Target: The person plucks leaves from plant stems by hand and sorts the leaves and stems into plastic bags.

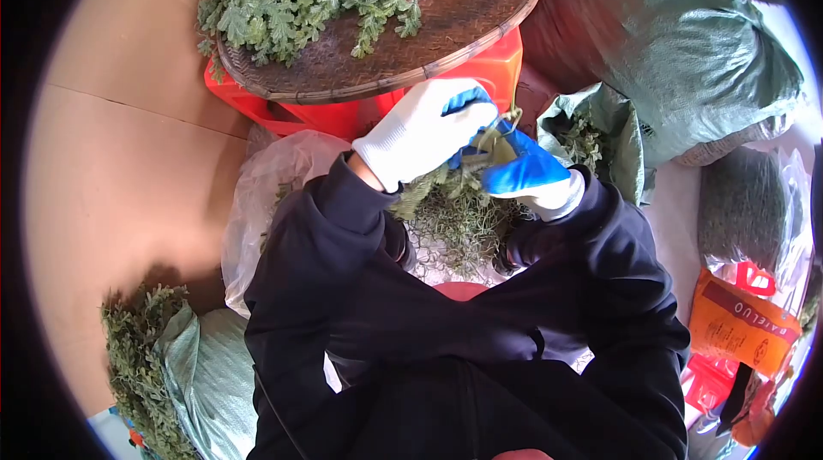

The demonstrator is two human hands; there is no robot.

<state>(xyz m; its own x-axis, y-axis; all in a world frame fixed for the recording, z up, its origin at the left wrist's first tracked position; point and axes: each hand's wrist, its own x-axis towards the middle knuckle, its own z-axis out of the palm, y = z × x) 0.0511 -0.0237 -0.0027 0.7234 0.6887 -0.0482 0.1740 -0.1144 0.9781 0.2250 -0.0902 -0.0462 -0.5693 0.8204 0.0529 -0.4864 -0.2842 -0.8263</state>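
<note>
Both hands wear white knit gloves with blue coated palms. My left hand (pixel 433 130), seen from its back, has its fingers curled closed near the front rim of the woven tray. My right hand (pixel 531 170) comes in from the right, fingers closed and almost meeting the left. Between them is a green plant sprig (pixel 492 148), gripped by both hands and partly hidden by the gloves. Below lies a heap of tangled green stems (pixel 459 224) on the floor between my feet. Leafy green sprigs (pixel 300 1) cover much of the round woven tray (pixel 446 27).
The tray rests on a red plastic stool or crate (pixel 493 70). An open green sack (pixel 630 151) of sprigs stands at right, before a large full sack (pixel 686 48). Clear plastic (pixel 257 190) lies left; an orange packet (pixel 737 327) lies right. Another sack (pixel 219 366) sits lower left.
</note>
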